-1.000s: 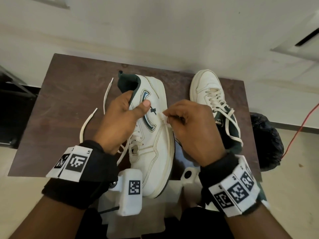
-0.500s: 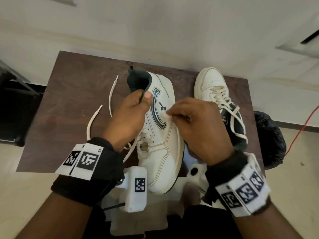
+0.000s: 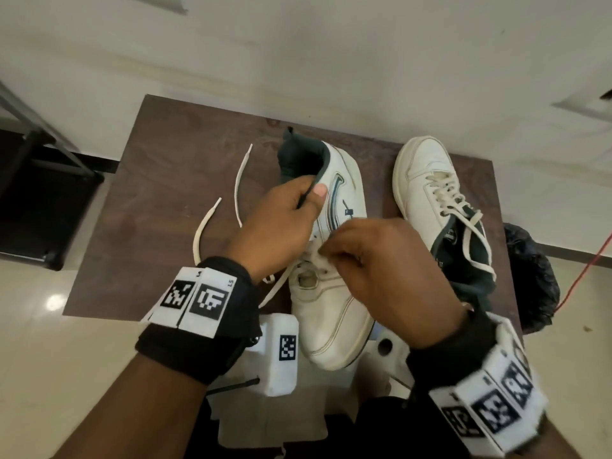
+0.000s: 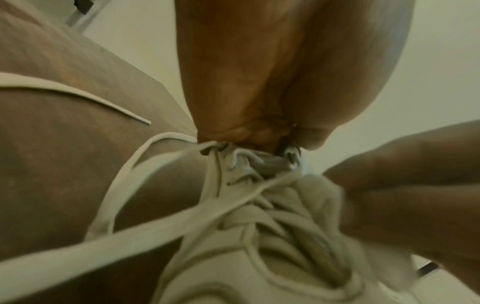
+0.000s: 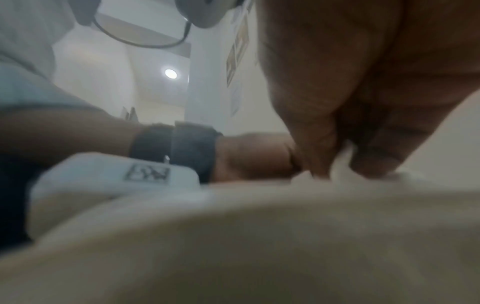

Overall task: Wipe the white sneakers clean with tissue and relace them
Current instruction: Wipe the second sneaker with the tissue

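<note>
A white sneaker (image 3: 331, 313) with a dark green collar lies with its toe towards me on the brown table (image 3: 159, 193). My left hand (image 3: 281, 223) grips its collar, thumb on the outer side. My right hand (image 3: 371, 260) pinches a small wad of white tissue (image 3: 319, 258) against the lace area; the tissue (image 5: 342, 160) shows between thumb and fingers in the right wrist view. Its loose laces (image 4: 182, 216) trail off to the left. A second, laced sneaker (image 3: 430, 193) lies at the right.
Two loose lace ends (image 3: 205, 226) lie on the table left of the held shoe. A black bag (image 3: 530, 279) sits on the floor by the table's right edge, with a red cable (image 3: 589, 260) behind it. A dark frame (image 3: 39, 193) stands at the left.
My right hand has slid the tissue from the shoe's side panel towards me onto the lace area. My left hand keeps its grip on the collar. The camera has shifted slightly.
</note>
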A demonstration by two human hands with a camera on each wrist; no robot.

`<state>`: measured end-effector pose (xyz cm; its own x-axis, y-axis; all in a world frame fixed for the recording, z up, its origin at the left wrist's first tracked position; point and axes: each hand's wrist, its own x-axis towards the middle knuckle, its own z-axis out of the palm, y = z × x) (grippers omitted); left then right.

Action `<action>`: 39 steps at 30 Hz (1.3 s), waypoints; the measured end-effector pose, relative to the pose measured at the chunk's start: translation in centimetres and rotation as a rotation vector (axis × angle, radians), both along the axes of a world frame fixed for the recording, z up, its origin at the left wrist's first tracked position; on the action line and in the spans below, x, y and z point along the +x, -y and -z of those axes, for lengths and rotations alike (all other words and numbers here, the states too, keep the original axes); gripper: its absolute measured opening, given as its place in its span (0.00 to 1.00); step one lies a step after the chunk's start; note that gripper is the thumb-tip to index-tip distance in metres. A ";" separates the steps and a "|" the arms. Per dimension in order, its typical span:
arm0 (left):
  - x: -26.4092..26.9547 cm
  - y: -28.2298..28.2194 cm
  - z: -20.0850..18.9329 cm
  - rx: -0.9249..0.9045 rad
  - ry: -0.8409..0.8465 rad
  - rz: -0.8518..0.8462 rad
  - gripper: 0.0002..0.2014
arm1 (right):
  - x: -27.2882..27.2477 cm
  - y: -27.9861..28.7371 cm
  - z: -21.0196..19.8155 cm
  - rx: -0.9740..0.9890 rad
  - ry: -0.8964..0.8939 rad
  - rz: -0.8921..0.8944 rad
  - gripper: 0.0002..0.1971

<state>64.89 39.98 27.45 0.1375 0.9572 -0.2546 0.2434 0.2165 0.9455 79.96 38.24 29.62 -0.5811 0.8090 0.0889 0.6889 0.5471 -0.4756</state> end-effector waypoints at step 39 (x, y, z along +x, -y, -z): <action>2.0 0.0 0.7 0.027 -0.106 -0.071 0.18 | 2.5 1.2 -0.5 -0.042 0.164 -0.040 0.12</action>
<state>66.94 40.02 26.80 0.0425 0.9703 -0.2381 0.3273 0.2116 0.9209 82.42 37.06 30.08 -0.6171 0.7857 -0.0427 0.7369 0.5579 -0.3817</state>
